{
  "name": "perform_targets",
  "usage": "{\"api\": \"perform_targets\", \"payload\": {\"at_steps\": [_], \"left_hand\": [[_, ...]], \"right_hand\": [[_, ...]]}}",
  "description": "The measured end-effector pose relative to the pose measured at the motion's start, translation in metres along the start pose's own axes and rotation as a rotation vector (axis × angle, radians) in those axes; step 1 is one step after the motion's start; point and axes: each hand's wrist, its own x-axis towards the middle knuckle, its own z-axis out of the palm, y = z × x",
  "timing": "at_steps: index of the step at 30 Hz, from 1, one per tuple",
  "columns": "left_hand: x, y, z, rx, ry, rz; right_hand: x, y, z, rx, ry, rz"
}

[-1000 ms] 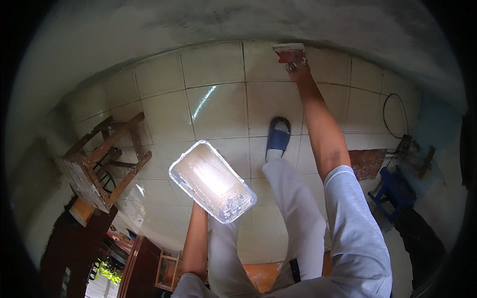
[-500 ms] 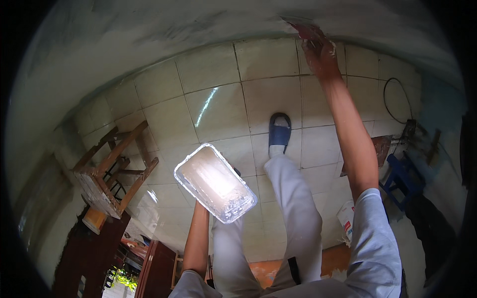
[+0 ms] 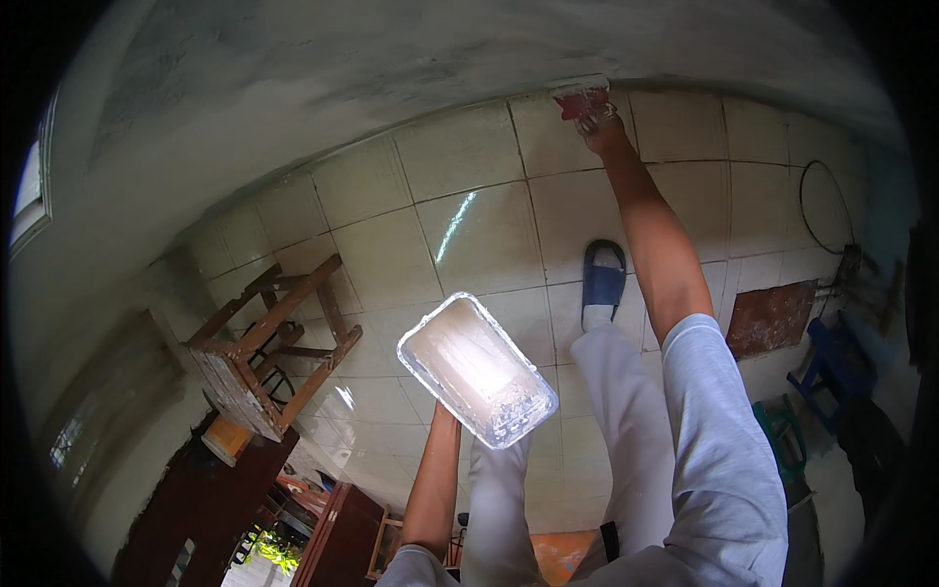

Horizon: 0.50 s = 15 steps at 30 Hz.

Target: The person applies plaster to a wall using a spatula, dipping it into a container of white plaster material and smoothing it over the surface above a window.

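My left hand is hidden beneath a rectangular plastic tub, which it holds up in front of my legs; only the forearm shows. White paste smears the tub's rim and inside, thickest at the near right corner. Far out ahead, my right hand is closed round a wide putty knife with a red part and a paste-coated blade. The blade is at the foot of the grey, patchy wall, by the tiled floor. Whether its edge presses on the wall is hard to tell.
A worn wooden stool lies on its side at the left. My sandalled foot stands on the floor tiles. At the right are a brown floor panel, a wire hoop, a blue plastic stool and a green one.
The right hand has swung left along the wall's foot with the putty knife, whose blade now faces the wall more squarely. The view has shifted left; the tub stays held.
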Motion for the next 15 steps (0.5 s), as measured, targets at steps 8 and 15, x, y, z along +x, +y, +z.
{"api": "perform_targets", "payload": {"at_steps": [8,15], "left_hand": [[-0.006,0.001,0.015,0.041,0.057,0.037],[0.003,0.003,0.028,0.128,0.084,0.059]], "right_hand": [[-0.075,-0.036,0.05,-0.094,-0.164,-0.159],[-0.202,-0.108,0.092,0.212,-0.142,-0.035]]}}
